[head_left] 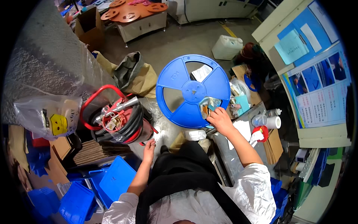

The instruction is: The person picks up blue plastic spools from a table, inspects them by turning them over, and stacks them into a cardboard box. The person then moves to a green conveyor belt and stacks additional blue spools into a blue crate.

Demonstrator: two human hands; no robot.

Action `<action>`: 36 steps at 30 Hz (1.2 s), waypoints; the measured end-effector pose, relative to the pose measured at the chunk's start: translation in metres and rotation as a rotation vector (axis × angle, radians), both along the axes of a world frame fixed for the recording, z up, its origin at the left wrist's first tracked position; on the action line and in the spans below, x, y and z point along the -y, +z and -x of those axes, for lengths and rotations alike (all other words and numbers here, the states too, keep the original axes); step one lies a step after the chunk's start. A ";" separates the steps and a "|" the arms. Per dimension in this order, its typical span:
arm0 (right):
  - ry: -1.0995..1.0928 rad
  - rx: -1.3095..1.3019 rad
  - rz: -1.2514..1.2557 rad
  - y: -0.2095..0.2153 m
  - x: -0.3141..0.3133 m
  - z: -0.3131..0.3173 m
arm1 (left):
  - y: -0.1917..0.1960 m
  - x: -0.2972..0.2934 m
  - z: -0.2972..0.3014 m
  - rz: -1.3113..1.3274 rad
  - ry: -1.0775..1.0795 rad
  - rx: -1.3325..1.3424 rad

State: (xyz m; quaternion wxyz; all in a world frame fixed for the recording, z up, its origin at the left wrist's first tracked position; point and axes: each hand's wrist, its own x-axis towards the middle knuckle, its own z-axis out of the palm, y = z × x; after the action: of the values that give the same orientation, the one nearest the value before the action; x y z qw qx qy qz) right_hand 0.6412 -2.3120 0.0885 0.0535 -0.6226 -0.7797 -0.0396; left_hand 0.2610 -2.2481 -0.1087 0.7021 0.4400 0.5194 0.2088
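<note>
Blue plastic makes up the biggest thing here: 1 large spoked reel (192,90) standing on edge at the end of the grey bench (227,153), straight ahead of the person. Left of it sits 1 red fire extinguisher (121,121) with a coiled black hose. At lower left lie 3 blue bin lids (116,180). 1 white jerrycan (226,47) stands on the floor beyond. The right hand (220,120) pinches the reel's lower right rim, fingers closed on it. The left hand (149,148) hangs loosely open beside the extinguisher, holding nothing.
</note>
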 end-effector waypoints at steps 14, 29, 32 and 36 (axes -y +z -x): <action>0.105 -0.189 0.040 0.088 -0.160 -0.065 | 0.130 -0.250 -0.219 0.078 -0.174 0.559; -0.110 -0.340 -0.225 0.133 -0.464 -0.274 | 0.240 -0.508 -0.491 0.463 -0.286 1.215; -0.225 -0.174 -0.284 0.125 -0.532 -0.293 | 0.242 -0.560 -0.544 0.382 -0.309 1.239; -0.248 -0.139 -0.342 0.117 -0.603 -0.336 | 0.247 -0.641 -0.599 0.327 -0.393 1.197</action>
State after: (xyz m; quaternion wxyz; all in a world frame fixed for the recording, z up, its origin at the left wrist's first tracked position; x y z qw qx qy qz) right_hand 0.9771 -1.7090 0.2055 0.2067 -0.6970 -0.6733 -0.1346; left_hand 0.8597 -1.6073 0.1379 0.9532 0.2217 -0.0268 0.2038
